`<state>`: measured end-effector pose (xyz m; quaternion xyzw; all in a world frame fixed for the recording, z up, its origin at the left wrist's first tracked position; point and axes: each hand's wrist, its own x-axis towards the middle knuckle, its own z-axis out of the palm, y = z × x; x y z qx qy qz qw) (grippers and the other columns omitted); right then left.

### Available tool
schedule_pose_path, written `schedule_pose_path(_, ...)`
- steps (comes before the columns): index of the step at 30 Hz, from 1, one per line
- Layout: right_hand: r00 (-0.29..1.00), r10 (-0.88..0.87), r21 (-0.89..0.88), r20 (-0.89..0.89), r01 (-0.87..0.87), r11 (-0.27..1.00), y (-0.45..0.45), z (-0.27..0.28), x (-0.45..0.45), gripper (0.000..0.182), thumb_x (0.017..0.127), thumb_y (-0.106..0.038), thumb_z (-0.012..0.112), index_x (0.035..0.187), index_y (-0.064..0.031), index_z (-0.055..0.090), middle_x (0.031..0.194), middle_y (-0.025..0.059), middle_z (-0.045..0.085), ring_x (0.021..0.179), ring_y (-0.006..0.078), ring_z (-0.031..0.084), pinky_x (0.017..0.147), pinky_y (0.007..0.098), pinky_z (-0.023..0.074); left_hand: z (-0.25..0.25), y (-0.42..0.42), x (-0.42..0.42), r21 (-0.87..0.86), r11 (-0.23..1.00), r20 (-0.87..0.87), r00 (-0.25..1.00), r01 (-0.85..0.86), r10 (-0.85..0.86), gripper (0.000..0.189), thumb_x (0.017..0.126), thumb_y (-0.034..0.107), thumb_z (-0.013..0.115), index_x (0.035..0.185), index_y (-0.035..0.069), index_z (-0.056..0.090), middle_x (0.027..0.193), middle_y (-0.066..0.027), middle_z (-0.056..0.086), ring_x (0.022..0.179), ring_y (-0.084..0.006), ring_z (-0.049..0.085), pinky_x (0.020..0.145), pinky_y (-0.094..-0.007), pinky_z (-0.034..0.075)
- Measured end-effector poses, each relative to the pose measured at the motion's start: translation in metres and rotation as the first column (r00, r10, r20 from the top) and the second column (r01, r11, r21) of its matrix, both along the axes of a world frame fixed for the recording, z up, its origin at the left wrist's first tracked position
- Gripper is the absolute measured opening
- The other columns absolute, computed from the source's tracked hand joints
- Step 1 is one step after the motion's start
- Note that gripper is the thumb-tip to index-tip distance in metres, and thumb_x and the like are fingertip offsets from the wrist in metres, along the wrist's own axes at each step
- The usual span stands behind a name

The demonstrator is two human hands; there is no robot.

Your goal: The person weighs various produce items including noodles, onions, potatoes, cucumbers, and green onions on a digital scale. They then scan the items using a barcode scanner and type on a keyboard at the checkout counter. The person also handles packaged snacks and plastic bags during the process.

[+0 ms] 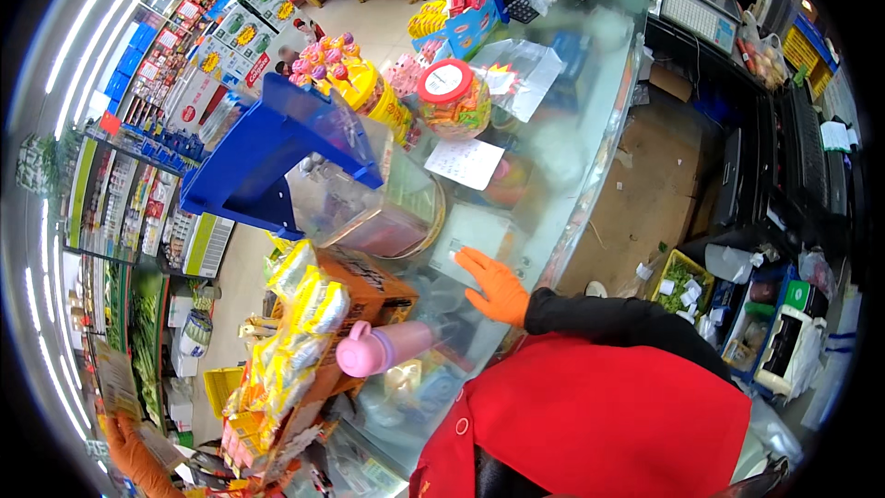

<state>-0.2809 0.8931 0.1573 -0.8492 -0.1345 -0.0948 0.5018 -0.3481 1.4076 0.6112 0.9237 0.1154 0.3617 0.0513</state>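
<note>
My right hand (496, 288), in an orange glove, lies with its fingers apart on the glass counter (553, 221). Its fingertips are at the edge of a flat whitish square (473, 232). At the lower left rim my left hand (135, 453), also gloved in orange, grips a flat printed packet (117, 380); what it contains cannot be told. Between the hands stand a pink bottle (380, 348) and an orange display box (366, 287) with yellow-and-silver packets (308, 318). Beyond my right fingers is a clear plastic bin (373, 218) with a blue plastic holder (256, 152) on its far side.
A red-lidded candy jar (453, 100), a handwritten paper (464, 162) and a lollipop tub (370, 90) stand along the counter. A keyboard (698, 17) is at the upper right. Yellow (681, 283) and blue (753, 318) baskets sit behind the counter. Shop shelves (124, 200) line the left.
</note>
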Motion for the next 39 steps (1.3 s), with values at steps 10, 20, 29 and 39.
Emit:
schedule_pose_path(10, 0.969, -0.199, 0.330, 0.148, 0.142, 0.933, -0.138, 0.026, -0.029, 0.033, 0.080, -0.003, 0.064, 0.112, -0.0078, 0.058, 0.119, 0.0124, 0.053, 0.108, 0.0306, 0.053, 0.092, 0.0369, 0.0432, -0.093, -0.380, -0.030, 0.008, 0.853, -0.222, 0.833, 0.522, -0.508, 0.025, 0.088, 0.010, 0.060, 0.112, 0.003, 0.066, 0.089, -0.0087, 0.064, 0.078, -0.0190, 0.060, 0.074, -0.0289, 0.048)
schedule_pose_path(20, 0.850, -0.405, 0.762, -0.337, 0.499, 0.413, -0.385, 0.039, -0.117, 0.039, 0.089, -0.005, 0.054, 0.127, -0.0027, 0.049, 0.122, 0.0093, 0.056, 0.111, 0.0202, 0.056, 0.097, 0.0328, 0.0419, -0.254, -0.637, 0.067, -0.858, -0.149, 0.281, 0.206, 0.492, -0.937, 0.021, 0.088, 0.013, 0.061, 0.102, -0.001, 0.066, 0.117, -0.0233, 0.062, 0.103, -0.0264, 0.062, 0.087, -0.0345, 0.049)
schedule_pose_path(29, 0.608, -0.690, 0.825, -0.391, 0.565, 0.030, -0.447, 0.039, -0.232, 0.032, 0.091, -0.007, 0.051, 0.122, 0.0003, 0.050, 0.115, 0.0132, 0.060, 0.101, 0.0234, 0.061, 0.093, 0.0330, 0.0445, -0.305, -0.860, 0.062, -0.929, -0.315, 0.349, -0.180, -0.194, -0.919, 0.043, 0.097, 0.022, 0.051, 0.133, -0.001, 0.049, 0.093, -0.0031, 0.062, 0.079, -0.0097, 0.060, 0.070, -0.0237, 0.049)
schedule_pose_path(39, 0.117, -0.981, 0.059, 0.153, 0.990, 0.127, -0.490, 0.059, -0.212, 0.045, 0.077, -0.003, 0.060, 0.121, -0.0111, 0.059, 0.128, 0.0136, 0.052, 0.119, 0.0316, 0.048, 0.100, 0.0419, 0.0371, -0.364, -0.982, 0.092, -0.743, 0.196, 0.303, -0.583, -0.640, -0.754, 0.064, 0.100, 0.048, 0.034, 0.116, -0.012, 0.049, 0.049, 0.0007, 0.037, 0.037, -0.0065, 0.027, 0.038, -0.0228, 0.026)
